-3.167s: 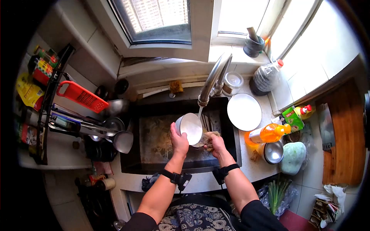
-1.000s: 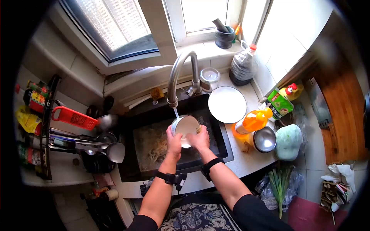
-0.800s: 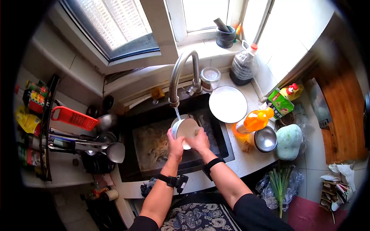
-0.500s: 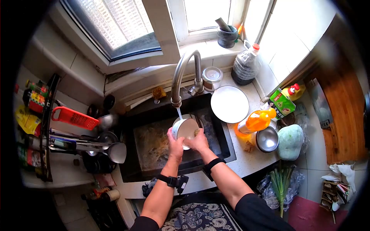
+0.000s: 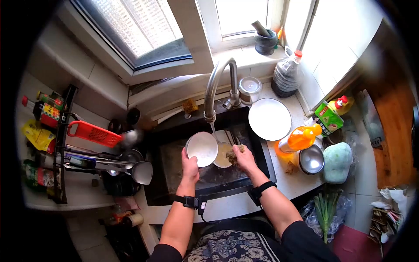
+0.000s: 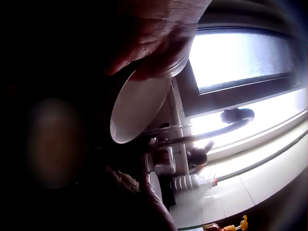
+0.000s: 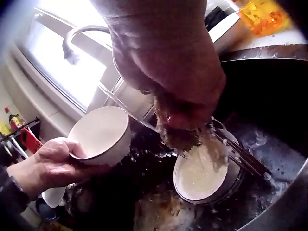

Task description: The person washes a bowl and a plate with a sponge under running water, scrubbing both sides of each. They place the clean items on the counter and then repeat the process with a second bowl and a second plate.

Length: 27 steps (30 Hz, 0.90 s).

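Note:
My left hand (image 5: 189, 168) grips a white bowl (image 5: 202, 149) by its rim, thumb inside, its mouth tilted toward me above the sink (image 5: 172, 197). In my right hand (image 5: 247, 160) is a shaggy brown loofah-like scrubber (image 5: 234, 154), squeezed in curled fingers. Directly below it, in the right wrist view, a second white bowl (image 7: 198, 179) with cloudy liquid sits in the sink. Dark chopsticks (image 7: 249, 161) lean beside that bowl. A thin stream of water runs from the faucet (image 5: 210, 114) between the two hands. The left wrist view is mostly dark.
Right of the sink stand a white plate (image 5: 269, 119), an orange detergent bottle (image 5: 300, 139), a metal bowl (image 5: 311, 160) and a pale green melon (image 5: 337, 162). Ladles and a spatula (image 5: 142, 173) hang at left near a red basket (image 5: 96, 133). A lidded jar (image 5: 250, 89) stands behind.
Both hands were together at the bowl under the water. Now they are apart: the left has moved left with the bowl, the right has moved right with the scrubber over the second bowl.

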Tool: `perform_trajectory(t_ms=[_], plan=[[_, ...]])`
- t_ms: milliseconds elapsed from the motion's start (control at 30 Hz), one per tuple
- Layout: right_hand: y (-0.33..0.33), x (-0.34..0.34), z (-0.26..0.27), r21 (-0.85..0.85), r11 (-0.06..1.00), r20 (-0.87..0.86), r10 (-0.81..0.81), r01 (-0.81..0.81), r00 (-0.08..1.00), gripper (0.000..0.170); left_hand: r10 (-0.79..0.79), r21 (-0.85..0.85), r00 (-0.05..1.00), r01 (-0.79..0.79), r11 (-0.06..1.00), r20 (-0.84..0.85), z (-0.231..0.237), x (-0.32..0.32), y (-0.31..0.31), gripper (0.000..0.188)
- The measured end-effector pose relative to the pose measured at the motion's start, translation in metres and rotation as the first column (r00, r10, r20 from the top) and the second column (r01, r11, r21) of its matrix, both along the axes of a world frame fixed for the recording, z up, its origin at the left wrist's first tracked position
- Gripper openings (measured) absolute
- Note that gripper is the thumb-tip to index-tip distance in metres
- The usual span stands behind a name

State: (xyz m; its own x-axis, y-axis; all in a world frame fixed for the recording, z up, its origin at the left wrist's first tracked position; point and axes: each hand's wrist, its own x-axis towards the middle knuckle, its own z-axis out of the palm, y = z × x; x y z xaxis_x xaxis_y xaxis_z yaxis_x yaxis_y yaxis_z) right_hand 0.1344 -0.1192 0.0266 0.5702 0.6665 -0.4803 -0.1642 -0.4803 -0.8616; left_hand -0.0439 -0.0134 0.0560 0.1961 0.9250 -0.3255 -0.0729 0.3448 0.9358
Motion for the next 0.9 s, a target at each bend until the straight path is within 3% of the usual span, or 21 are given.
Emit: perform_trajectory(t_ms=[67,200,300,400,467,533,633,667,733,767,900], plan=[[-0.006,0.0,-0.004,-0.052,0.998,0.098,0.036,-0.031,0.995,0.046,-0.055,0.012,0.994,0.054,0.998,0.09,0.001,-0.013,0.002,0.065],[-0.007,-0.015,0.015,0.012,1.0,0.147,0.027,-0.029,0.989,0.045,-0.061,-0.02,0.972,0.067,0.998,0.226,0.009,-0.02,0.001,0.065],[-0.006,-0.02,0.013,0.091,0.996,0.034,0.015,-0.018,0.999,0.041,0.008,0.028,0.991,-0.012,1.0,0.136,0.017,-0.015,-0.007,0.064],[-0.006,-0.021,0.004,0.16,0.987,-0.023,0.027,-0.023,0.999,0.035,-0.015,0.46,0.955,0.157,0.874,-0.296,0.002,-0.022,-0.004,0.06],[-0.005,-0.023,-0.004,0.202,0.979,0.029,0.034,-0.039,0.999,0.03,0.172,0.666,0.789,0.355,0.655,-0.59,0.03,-0.019,-0.015,0.058],[-0.006,-0.025,0.005,0.21,0.977,0.013,0.038,-0.04,0.999,0.028,0.268,0.732,0.751,0.388,0.559,-0.603,0.049,-0.016,-0.025,0.059],[-0.009,-0.029,-0.005,0.221,0.974,0.013,0.046,-0.048,0.999,0.029,0.345,0.748,0.704,0.4,0.529,-0.621,0.05,-0.029,-0.021,0.06],[-0.01,-0.029,-0.005,0.215,0.976,-0.003,0.046,-0.044,0.999,0.031,0.289,0.729,0.764,0.323,0.603,-0.577,0.048,-0.035,-0.018,0.059],[-0.012,-0.03,0.002,0.234,0.972,-0.038,0.043,-0.033,0.998,0.033,0.149,0.505,0.957,-0.004,0.863,-0.249,0.056,-0.037,-0.02,0.059],[-0.013,-0.029,0.009,0.261,0.965,-0.057,0.04,-0.024,0.998,0.031,0.139,0.394,0.985,-0.091,0.915,-0.097,0.066,-0.034,-0.025,0.061],[-0.018,-0.029,0.033,0.345,0.939,-0.161,0.071,-0.011,0.984,0.024,0.067,0.169,0.995,-0.079,0.982,0.077,0.094,-0.043,-0.037,0.061]])
